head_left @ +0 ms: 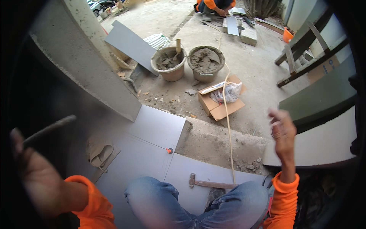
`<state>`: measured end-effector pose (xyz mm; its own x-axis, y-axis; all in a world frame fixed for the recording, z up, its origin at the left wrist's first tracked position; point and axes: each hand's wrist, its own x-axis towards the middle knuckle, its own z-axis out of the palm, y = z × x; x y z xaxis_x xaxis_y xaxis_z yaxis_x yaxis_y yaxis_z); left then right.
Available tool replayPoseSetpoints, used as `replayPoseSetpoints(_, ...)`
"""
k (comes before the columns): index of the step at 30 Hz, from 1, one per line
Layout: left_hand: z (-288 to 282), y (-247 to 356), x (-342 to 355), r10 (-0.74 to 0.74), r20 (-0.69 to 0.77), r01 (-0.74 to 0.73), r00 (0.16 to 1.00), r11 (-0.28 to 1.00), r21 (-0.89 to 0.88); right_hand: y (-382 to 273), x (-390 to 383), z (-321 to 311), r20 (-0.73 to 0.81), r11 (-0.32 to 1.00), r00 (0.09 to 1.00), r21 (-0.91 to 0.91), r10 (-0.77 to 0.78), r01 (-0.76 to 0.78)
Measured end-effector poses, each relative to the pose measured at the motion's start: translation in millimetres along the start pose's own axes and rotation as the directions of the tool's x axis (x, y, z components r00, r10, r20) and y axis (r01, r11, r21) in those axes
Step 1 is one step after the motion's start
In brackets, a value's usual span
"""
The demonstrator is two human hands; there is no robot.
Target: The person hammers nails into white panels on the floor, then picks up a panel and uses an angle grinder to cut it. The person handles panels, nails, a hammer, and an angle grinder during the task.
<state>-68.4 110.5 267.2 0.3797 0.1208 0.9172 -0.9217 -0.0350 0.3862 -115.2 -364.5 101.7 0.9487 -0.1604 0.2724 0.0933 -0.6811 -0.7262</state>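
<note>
My left hand is raised at the far left, blurred, its fingers partly lost in the dark rim. A long thin grey piece with a rounded end sticks out from its grip; its kind is unclear. My right hand is lifted on the right, fingers loosely bent and smeared by motion, with nothing visible in it. Below, pale grey floor tiles surround my knees. On them lie a hammer with a wooden handle and a small orange-and-black tile leveling clip at a joint.
Two buckets of grey mortar stand ahead, beside a leaning grey tile. A cardboard box holds a plastic bag. A pale cable crosses the rough bed. A cloth bag lies left. Another person works far off.
</note>
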Motion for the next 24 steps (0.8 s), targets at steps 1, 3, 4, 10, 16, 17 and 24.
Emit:
replayPoseSetpoints(1, -0.6, -7.9, -22.8, -0.146, -0.006, 0.146, 0.989, 0.988, 0.059, 26.4, -23.6, 56.0, 0.186, 0.996, 0.979, 0.006, 0.087, -0.090)
replayPoseSetpoints(3, 3.9, -29.1, -82.2, -0.615, 0.035, 0.569, 0.788, 0.749, 0.338, 75.8, -98.0, 139.9, 0.583, 0.990, 0.803, -0.028, 0.126, -0.136)
replayPoseSetpoints(4, 0.8, -39.3, -102.3, -0.759, 0.026, 0.688, 0.650, 0.603, 0.404, 98.7, -136.9, 168.7, 0.692, 0.990, 0.721, -0.121, 0.032, 0.072)
replayPoseSetpoints(10, -10.7, -69.0, -154.3, -0.872, 0.327, 0.461, 0.365, 0.474, 0.751, 133.1, -238.2, 237.6, 0.892, 0.919, 0.415, -0.301, 0.177, 0.256)
replayPoseSetpoints(16, 27.7, -116.7, -222.9, -0.896, 0.418, 0.765, 0.150, 0.373, 0.524, 104.4, -196.3, 189.8, 0.883, 0.986, 0.448, -0.163, 0.141, 0.012)
replayPoseSetpoints(17, 34.0, -125.0, -242.6, -0.889, 0.443, 0.802, 0.118, 0.348, 0.486, 104.8, -194.6, 179.3, 0.863, 0.987, 0.480, -0.133, 0.158, -0.087)
replayPoseSetpoints(24, 69.0, -180.2, -359.0, -0.879, 0.435, 0.853, 0.193, 0.370, 0.368, 115.8, -152.7, 139.5, 0.682, 0.855, 0.556, -0.207, 0.475, -0.477)
